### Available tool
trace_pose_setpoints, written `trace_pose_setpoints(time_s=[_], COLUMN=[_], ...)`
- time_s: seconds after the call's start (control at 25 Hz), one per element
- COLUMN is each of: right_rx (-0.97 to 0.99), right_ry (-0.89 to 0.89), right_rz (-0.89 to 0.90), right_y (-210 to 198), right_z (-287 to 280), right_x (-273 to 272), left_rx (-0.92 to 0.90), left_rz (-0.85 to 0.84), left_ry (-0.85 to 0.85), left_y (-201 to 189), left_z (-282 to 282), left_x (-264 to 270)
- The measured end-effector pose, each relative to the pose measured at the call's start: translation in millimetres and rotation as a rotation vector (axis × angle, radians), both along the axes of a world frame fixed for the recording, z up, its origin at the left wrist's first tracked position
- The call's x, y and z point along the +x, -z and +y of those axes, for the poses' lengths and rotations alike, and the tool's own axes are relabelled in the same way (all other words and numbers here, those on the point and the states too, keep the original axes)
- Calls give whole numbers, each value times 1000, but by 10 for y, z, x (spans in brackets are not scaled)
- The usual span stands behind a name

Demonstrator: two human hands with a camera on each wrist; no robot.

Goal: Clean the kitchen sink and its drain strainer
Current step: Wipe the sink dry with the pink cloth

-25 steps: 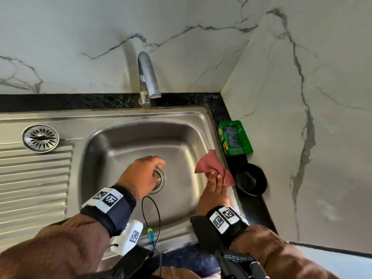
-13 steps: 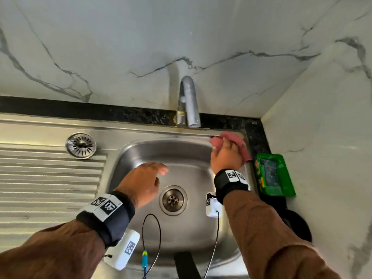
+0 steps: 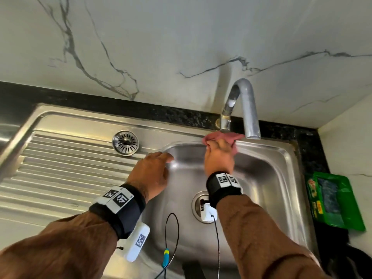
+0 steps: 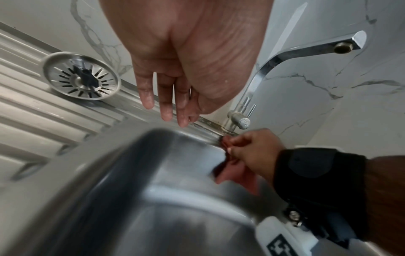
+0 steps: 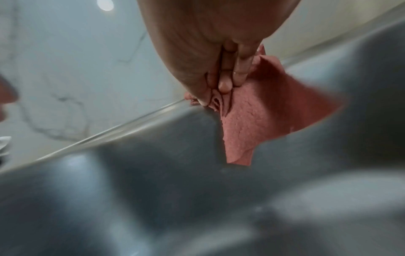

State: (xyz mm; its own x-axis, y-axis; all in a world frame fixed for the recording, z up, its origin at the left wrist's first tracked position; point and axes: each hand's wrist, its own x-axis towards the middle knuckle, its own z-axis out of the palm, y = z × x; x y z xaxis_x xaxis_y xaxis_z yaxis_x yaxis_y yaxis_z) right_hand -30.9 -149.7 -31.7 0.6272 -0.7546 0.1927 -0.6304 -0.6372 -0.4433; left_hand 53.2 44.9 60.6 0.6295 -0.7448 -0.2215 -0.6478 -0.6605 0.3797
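The steel sink (image 3: pixel 281 158) has its drain hole (image 3: pixel 198 206) partly hidden behind my right wrist. Its round drain strainer (image 3: pixel 125 142) (image 4: pixel 81 76) lies out on the draining board near the basin's back left corner. My right hand (image 3: pixel 218 156) (image 5: pixel 219 69) grips a pink cloth (image 3: pixel 221 136) (image 5: pixel 258 117) (image 4: pixel 235 171) against the basin's back rim, just below the tap (image 3: pixel 243 107) (image 4: pixel 291 57). My left hand (image 3: pixel 155 170) (image 4: pixel 173 86) hovers with straight, wet fingers over the basin's back left corner and holds nothing.
A green pack with a dark scrubber (image 3: pixel 334 200) lies on the black counter right of the sink, with a dark round object (image 3: pixel 360 262) in front of it. The ribbed draining board (image 3: pixel 60 170) fills the left. Marble walls close the back and right.
My right hand carried the cloth from the basin's right edge to the back rim under the tap. My left hand left the drain and rose to the back left corner.
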Motion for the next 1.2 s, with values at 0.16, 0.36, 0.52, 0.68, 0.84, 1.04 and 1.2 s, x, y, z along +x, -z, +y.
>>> trace_pose_setpoints(time_s=[0.16, 0.36, 0.52, 0.68, 0.84, 1.04, 1.2], right_rx=[-39, -147, 150, 266, 471, 746, 1231], right_ry=[-650, -537, -255, -472, -688, -825, 67], right_rz=[-36, -4, -155, -165, 27, 472, -214], right_y=[50, 12, -44, -13, -31, -63, 82], right_z=[637, 389, 742, 1252, 1554, 1459, 939], right_x=[486, 522, 690, 514, -81, -246, 108], left_rx=[-10, -38, -65, -89, -106, 113, 431], left_rz=[-9, -35, -8, -12, 6, -114, -165], left_ry=[-7, -120, -187, -171, -183, 48, 237], left_y=[-30, -78, -59, -4, 97, 228, 189], left_z=[149, 333, 455, 561, 631, 734, 781], left_x=[55, 139, 144, 128, 156, 211, 246])
